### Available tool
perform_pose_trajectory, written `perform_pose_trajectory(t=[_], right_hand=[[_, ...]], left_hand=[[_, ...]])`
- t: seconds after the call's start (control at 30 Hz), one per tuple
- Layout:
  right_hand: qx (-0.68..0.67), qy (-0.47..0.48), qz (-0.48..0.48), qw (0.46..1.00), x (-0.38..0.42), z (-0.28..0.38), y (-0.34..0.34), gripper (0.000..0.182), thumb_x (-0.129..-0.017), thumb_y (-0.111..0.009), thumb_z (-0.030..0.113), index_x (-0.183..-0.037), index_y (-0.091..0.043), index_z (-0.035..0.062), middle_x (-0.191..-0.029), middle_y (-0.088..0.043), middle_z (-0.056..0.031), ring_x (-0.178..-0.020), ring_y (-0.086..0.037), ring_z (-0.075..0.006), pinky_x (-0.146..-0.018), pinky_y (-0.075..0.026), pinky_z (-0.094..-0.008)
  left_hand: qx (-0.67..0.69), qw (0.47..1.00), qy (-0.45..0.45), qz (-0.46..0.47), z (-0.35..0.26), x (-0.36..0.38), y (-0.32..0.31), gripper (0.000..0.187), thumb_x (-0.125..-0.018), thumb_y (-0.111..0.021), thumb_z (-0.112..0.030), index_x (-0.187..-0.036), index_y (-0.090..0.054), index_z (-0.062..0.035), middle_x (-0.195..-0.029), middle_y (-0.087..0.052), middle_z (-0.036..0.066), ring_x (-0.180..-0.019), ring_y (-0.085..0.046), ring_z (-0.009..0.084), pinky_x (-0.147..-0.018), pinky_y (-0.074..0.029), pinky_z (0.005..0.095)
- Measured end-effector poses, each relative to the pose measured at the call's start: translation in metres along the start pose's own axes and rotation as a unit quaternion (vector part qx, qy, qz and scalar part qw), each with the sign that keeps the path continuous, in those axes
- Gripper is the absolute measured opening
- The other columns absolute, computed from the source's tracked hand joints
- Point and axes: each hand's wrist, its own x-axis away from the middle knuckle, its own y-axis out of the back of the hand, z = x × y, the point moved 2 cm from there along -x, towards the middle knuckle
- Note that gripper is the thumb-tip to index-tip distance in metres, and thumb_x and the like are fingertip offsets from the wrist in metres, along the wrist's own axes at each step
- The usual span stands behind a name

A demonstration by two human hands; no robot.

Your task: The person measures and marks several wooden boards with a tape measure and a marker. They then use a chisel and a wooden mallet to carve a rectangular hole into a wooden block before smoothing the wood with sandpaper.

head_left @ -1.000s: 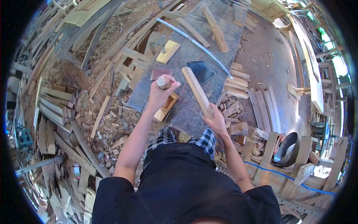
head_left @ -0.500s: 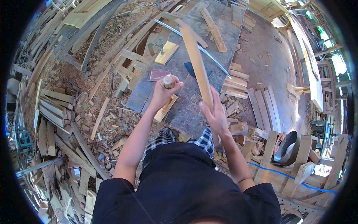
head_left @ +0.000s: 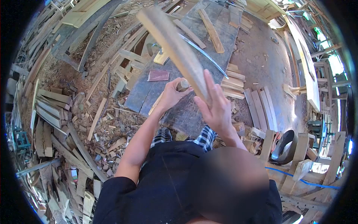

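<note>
My left hand (head_left: 171, 96) is closed around a short piece with a round wooden end (head_left: 182, 86), like a tool handle; its lower part is hidden by the fingers. A long, slightly curved wooden slat (head_left: 175, 54) is gripped near its lower end by my right hand (head_left: 217, 110), thumb on one side and fingers on the other. The slat leans up and to the left over the dark workbench (head_left: 188, 123), its far end blurred and close to the camera. A reddish-brown sheet like sandpaper (head_left: 158, 75) lies on the bench beyond my left hand.
A metal strip like a ruler (head_left: 209, 56) and a wooden board (head_left: 211, 31) lie farther up the bench. A light wooden block (head_left: 161, 58) sits partly behind the slat. Wood scraps (head_left: 106, 123) cover the ground left, and stacked curved pieces (head_left: 261, 108) stand right.
The slat has risen toward the camera and tilted further left. My left hand has moved right, closer to the slat. More of the reddish-brown sheet now shows.
</note>
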Motion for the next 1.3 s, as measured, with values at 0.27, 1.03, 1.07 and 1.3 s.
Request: perform_pose_trajectory(t=[0.27, 1.03, 1.07, 1.3], right_hand=[[-0.024, -0.039, -0.022, 0.999, 0.010, -0.008, -0.003, 0.068, -0.089, -0.063, 0.032, -0.150, -0.032, 0.0237, -0.080, -0.053, -0.0125, -0.068, -0.061, -0.0326, -0.062, -0.051, -0.0424], [-0.140, -0.187, 0.034, 0.972, 0.059, -0.038, -0.044, 0.066, -0.090, -0.065, 0.027, -0.146, -0.035, 0.0105, -0.123, -0.060, -0.0259, -0.112, -0.061, -0.0391, -0.094, -0.047, -0.0425], [-0.138, -0.190, 0.033, 0.972, 0.059, -0.036, -0.043, 0.066, -0.090, -0.065, 0.027, -0.146, -0.035, 0.0105, -0.123, -0.060, -0.0259, -0.112, -0.061, -0.0391, -0.094, -0.047, -0.0425], [-0.129, -0.207, 0.054, 0.968, 0.065, -0.036, -0.047, 0.068, -0.087, -0.067, 0.026, -0.145, -0.036, 0.0081, -0.131, -0.055, -0.0247, -0.118, -0.058, -0.0372, -0.098, -0.046, -0.0412]], left_hand=[[-0.050, 0.998, -0.031, 0.005, 0.001, 0.000, -0.004, 0.033, -0.078, -0.076, -0.005, -0.109, -0.066, 0.0010, -0.103, -0.071, 0.008, -0.095, -0.064, 0.0110, -0.082, -0.051, 0.0281], [0.026, 0.983, -0.038, -0.178, -0.024, -0.010, 0.038, 0.020, -0.087, -0.074, -0.022, -0.082, -0.062, -0.0068, -0.066, -0.056, -0.004, -0.054, -0.049, 0.0032, -0.048, -0.036, 0.0198], [0.018, 0.983, -0.054, -0.173, -0.020, -0.010, 0.034, 0.021, -0.087, -0.074, -0.022, -0.081, -0.061, -0.0065, -0.065, -0.056, -0.004, -0.053, -0.048, 0.0033, -0.047, -0.036, 0.0201], [0.045, 0.968, -0.073, -0.234, -0.006, 0.000, 0.025, 0.020, -0.090, -0.070, -0.023, -0.085, -0.063, -0.0052, -0.070, -0.056, -0.003, -0.057, -0.050, 0.0051, -0.050, -0.038, 0.0218]])
